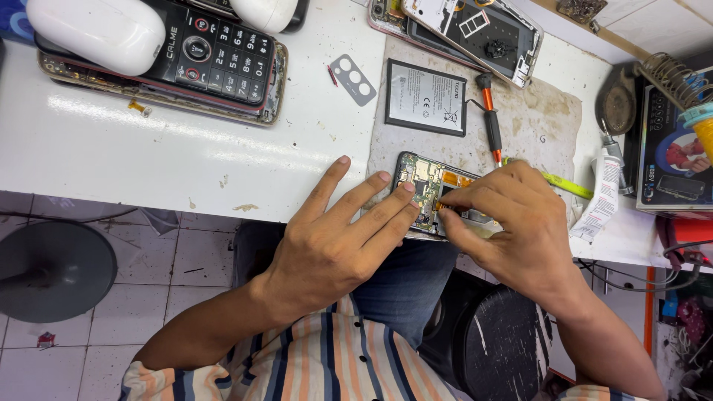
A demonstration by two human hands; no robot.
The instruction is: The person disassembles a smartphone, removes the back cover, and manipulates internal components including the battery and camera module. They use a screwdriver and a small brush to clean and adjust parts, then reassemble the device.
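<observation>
Head camera, looking down at a white workbench (186, 148). An opened smartphone (425, 186), circuit board exposed, lies at the bench's near edge, centre frame. The left hand (342, 238) rests flat, fingers spread, steadying the phone's left side. The right hand (512, 230) pinches thumb and forefinger on a small part inside. At twelve o'clock lies a loose black battery (425, 98), an orange-handled screwdriver (490, 119) at one o'clock. Steady pressure and a light pinch seem wise here.

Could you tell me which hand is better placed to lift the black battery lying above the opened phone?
Probably the left hand: it rests flat with fingers free, while the right hand is pinching inside the opened phone. The black rectangular battery lies just beyond.
</observation>
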